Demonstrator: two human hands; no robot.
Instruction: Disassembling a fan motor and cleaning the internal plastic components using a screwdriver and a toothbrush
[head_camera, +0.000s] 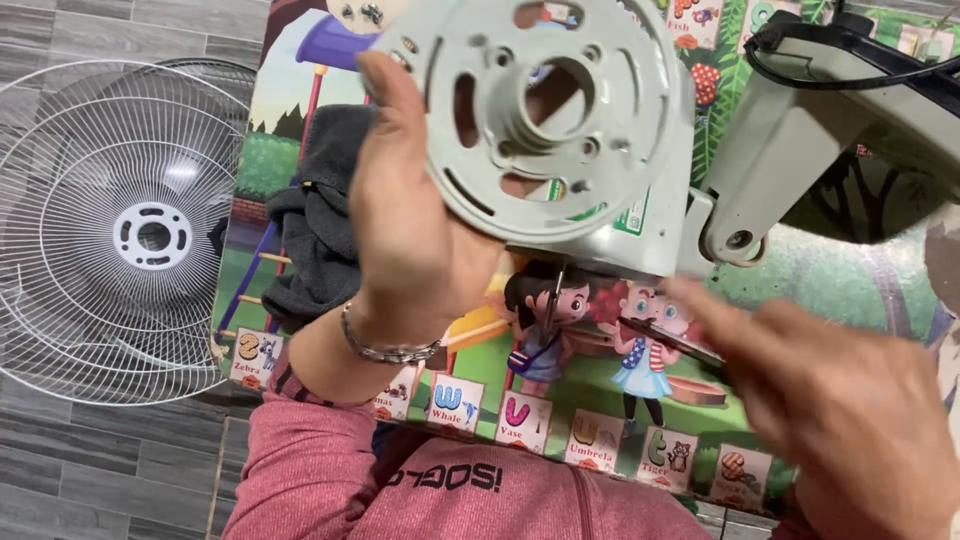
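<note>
I'm gripping the grey fan motor housing (560, 130) with my left hand (410, 240), fingers clamping its round rim. My right hand (830, 400) is pinching a dark screwdriver (670, 342), blurred, tip hovering just below the housing; white fan guard (120, 230) is lying well left

L hand (415, 225) grips grey fan motor housing (545, 120); R hand (850, 410) blurred w/ dark tool (670, 342).
</note>
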